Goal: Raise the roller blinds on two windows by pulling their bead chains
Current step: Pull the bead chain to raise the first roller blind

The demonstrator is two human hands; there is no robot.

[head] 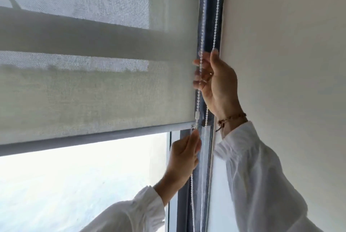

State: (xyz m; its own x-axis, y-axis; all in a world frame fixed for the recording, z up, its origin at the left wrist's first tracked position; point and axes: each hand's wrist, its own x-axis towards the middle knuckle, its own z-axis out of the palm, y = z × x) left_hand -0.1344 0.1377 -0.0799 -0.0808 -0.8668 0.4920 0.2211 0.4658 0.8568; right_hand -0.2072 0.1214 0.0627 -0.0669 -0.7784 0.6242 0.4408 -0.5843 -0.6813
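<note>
So the roller blind (97,89) was partway up at this point, its grey bottom bar (89,138) sat across the window with bare bright glass (84,185) showing underneath. The fabric was that see-through mesh kind, you could make out a dark horizontal band and some blurry shapes behind it.

The bead chain (215,16) hung as two white strands down the right edge of the blind, in the narrow dark blue strip of window frame (209,25) between the fabric and the plain wall (280,44). There was a little white connector piece (197,116) on the left strand, just above the end of the bottom bar.

The right hand (217,81) was the higher one, up beside the blind's edge. Its fingers (199,82) were curled around the chain, thumb pointing up along the frame, and at least the left strand ran straight through the grip. Whether the right strand was also pinched in there I honestly couldn't tell, it passed behind the hand. A thin brown bracelet (231,118) sat on that wrist, right above a loose white sleeve (262,175).

The left hand (184,156) was lower, just under the bottom bar's end, closed in a fist on the left strand with the thumb and fingertips pinching it near the top. The chain carried on below that fist and ran out of the bottom of the shot
</note>
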